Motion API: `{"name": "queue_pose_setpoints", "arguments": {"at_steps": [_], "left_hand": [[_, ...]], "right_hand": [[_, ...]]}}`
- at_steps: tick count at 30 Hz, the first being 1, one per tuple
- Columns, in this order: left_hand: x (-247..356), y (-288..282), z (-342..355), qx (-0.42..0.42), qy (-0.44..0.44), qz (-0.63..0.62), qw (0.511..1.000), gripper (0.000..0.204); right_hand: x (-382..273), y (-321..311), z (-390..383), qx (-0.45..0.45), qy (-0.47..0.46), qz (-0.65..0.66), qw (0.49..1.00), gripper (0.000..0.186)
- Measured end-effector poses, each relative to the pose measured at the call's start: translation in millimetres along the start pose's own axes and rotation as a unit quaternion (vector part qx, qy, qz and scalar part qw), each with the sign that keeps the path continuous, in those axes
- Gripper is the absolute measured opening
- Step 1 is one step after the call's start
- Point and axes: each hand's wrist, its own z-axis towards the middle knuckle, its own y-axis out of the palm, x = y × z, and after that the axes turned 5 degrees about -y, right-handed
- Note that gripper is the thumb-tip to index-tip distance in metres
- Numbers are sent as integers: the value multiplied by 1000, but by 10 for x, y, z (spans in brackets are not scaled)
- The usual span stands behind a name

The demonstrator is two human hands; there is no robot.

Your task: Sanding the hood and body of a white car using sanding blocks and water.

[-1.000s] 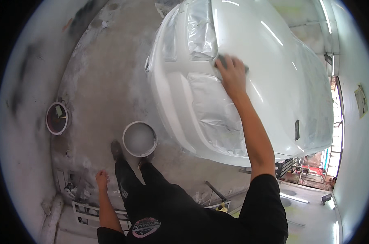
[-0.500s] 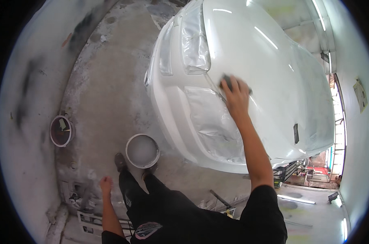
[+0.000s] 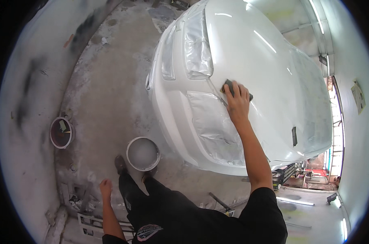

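Observation:
My right hand (image 3: 238, 103) rests on the white hood (image 3: 269, 81) of a car, close to its front edge. It is closed on a dark grey sanding block (image 3: 230, 87), pressed flat against the paint. Part of the block is hidden under my fingers; its ends stick out at either side. Clear plastic film covers the grille (image 3: 198, 46) and the headlight (image 3: 215, 122), on both sides of the seam beside the block. My left hand (image 3: 105, 188) hangs low at my left side, fingers curled in, with nothing visible in it.
A bucket of cloudy liquid (image 3: 143, 153) stands by my feet, near the bumper (image 3: 170, 110). Farther left, a second bucket (image 3: 61, 133) holds a green piece. A metal frame (image 3: 97, 221) lies behind me. A dark strip (image 3: 294, 136) sticks to the hood's right side.
The whole view has shifted slightly. My right hand and the block stay at nearly the same spot on the hood, with more of the block showing. My left hand has barely moved.

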Motion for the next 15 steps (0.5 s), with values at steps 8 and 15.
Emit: {"name": "queue_pose_setpoints", "arguments": {"at_steps": [8, 15], "left_hand": [[-314, -89, 83, 14, -10, 101, 995, 28], [-421, -737, 8, 75, 54, 105, 990, 28]], "right_hand": [[269, 505, 1470, -95, 29, 9, 995, 43], [-10, 159, 607, 4, -30, -16, 999, 36]]}}
